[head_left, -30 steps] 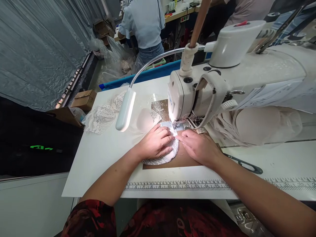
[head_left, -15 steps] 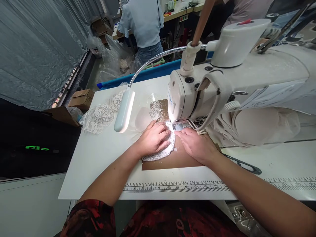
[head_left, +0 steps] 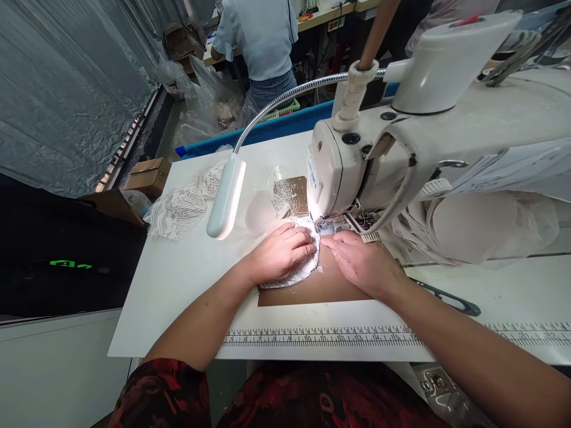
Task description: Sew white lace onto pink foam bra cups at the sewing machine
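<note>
- One grey curtain (head_left: 75, 89) hung far L in the room; cardboard box (head_left: 149, 176) sat just beyond the white table (head_left: 178, 309).
- Loose lace (head_left: 176, 211) lay on table's L end, lamp head (head_left: 226, 199) just R of it.
- Behind, co-worker (head_left: 261, 44) in lt. blue top had back turned.
- L hand (head_left: 283, 249) lay palm-down, grip unclenched, fingers flat on round lace-edged pc (head_left: 297, 276).
- That pc was on brown sheet (head_left: 307, 295), far edge at needle end of sewing mach. (head_left: 330, 172). Step in hand: prob. guiding edge thru for stitching; next move prob. called for turning pc along its curve, fingertips clear of needle.
- R hand (head_left: 363, 261) half-curled, index tip at pc's R edge; couldn't tell if grip pinched it.
- Far R: dark slotted tool (head_left: 466, 305) on table, stack of pale pcs (head_left: 475, 226) under mach. arm.
</note>
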Demonstrator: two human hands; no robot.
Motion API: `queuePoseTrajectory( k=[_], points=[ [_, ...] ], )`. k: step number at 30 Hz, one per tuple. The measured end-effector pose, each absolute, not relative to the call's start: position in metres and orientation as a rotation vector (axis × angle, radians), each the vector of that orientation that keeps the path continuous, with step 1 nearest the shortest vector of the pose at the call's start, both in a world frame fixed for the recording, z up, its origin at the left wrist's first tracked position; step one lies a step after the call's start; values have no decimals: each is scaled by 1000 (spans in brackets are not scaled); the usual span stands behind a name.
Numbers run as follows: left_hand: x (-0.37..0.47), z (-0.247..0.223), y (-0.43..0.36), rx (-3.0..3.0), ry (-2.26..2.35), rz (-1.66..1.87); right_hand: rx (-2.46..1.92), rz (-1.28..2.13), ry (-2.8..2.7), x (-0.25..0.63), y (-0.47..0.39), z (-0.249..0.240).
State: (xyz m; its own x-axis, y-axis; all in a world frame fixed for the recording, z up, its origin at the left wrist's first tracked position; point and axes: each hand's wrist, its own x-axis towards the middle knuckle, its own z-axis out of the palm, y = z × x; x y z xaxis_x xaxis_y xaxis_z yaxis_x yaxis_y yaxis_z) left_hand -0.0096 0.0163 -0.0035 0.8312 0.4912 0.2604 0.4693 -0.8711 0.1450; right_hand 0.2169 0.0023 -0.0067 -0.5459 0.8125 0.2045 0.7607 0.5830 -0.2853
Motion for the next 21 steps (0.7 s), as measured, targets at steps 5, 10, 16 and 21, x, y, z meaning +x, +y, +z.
queuePoseTrajectory(
  k=[5,10,16,21],
  points=[
    [-12,-1,17,2918,762,406,-1259,248,-2511,217,2,-7],
    [-12,0,16,2918,765,363,-1249,151,-2574,214,1,-6],
    [-11,0,15,2865,853,328,-1263,-3,-2614,210,0,-8],
    [-5,0,13,2832,916,413,-1308,12,-2600,208,0,-9]
  ],
)
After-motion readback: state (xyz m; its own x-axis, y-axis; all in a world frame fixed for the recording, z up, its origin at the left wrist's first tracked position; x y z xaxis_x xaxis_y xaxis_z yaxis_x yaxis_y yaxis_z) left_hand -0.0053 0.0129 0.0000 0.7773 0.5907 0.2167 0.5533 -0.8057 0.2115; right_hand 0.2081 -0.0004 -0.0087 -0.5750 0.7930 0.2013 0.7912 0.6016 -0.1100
